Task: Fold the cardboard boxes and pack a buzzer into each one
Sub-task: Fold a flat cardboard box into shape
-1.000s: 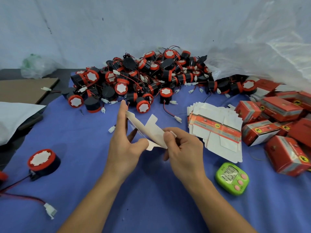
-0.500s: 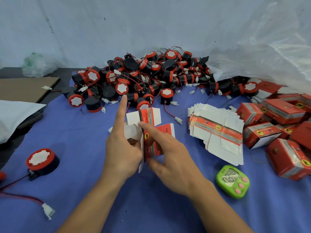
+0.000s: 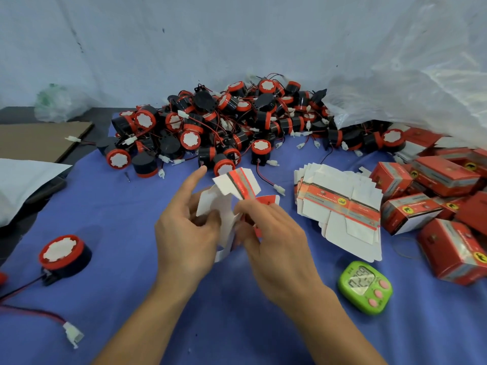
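Observation:
Both hands hold one half-folded cardboard box (image 3: 232, 196), white inside with a red printed band, above the blue cloth at mid-frame. My left hand (image 3: 184, 230) grips its white side, index finger pointing up. My right hand (image 3: 274, 233) pinches the red side, fingers curled over the flaps. A single buzzer (image 3: 62, 255), black with a red rim and white face, lies at the left with its red-black wire trailing. A large pile of buzzers (image 3: 224, 127) fills the back. A stack of flat boxes (image 3: 342, 206) lies to the right.
Folded red boxes (image 3: 448, 206) are heaped at the right edge under a clear plastic bag (image 3: 408, 83). A green timer (image 3: 365, 287) sits near my right forearm. Brown cardboard (image 3: 39, 139) and a white sheet (image 3: 23, 180) lie at the left.
The flat blank has been opened up and turned so its red print shows. My right hand moved from pinching the white flap to curling over the red side; the left hand kept its hold.

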Motion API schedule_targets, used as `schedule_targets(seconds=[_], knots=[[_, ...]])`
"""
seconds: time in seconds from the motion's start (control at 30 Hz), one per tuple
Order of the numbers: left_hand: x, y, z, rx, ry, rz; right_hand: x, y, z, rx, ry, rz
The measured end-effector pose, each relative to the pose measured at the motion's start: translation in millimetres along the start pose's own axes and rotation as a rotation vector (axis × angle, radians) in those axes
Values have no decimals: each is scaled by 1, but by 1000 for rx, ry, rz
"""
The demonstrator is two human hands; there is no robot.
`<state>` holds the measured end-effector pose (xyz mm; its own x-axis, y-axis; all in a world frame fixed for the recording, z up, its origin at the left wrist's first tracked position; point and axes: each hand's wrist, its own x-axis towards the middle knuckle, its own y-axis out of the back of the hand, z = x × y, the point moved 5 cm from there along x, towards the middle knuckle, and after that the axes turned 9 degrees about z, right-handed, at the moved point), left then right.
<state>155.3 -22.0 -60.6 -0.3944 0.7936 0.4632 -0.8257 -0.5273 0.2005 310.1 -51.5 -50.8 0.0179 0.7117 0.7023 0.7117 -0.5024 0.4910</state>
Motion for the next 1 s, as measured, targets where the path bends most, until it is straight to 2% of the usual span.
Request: schedule_targets(seconds=[0.2,0.33,0.4,0.5,0.57,0.77,0.83,0.93,1.0], knots=[[5,6,-3,-142,67,62,6,23,15,17,-120,263],[-3,-8,-1,-311,185,-108,7,27,17,79,-227,314],[-8,-15,0,-378,214,-200,7,24,19,149,-284,258],[-13,-20,4,-522,155,-278,3,12,21,286,-363,115],[-13,-23,1,-595,201,-316,0,5,21,302,-386,38],[-16,-34,-6,-453,411,-624,-2,-3,26,262,-381,-83],[-13,-33,-4,-455,425,-555,-3,-3,28,255,-399,-81],[-3,-19,-8,-360,379,-256,-2,-1,31,261,-426,-55],[0,-11,-9,-240,328,-131,-1,0,31,229,-428,-50]])
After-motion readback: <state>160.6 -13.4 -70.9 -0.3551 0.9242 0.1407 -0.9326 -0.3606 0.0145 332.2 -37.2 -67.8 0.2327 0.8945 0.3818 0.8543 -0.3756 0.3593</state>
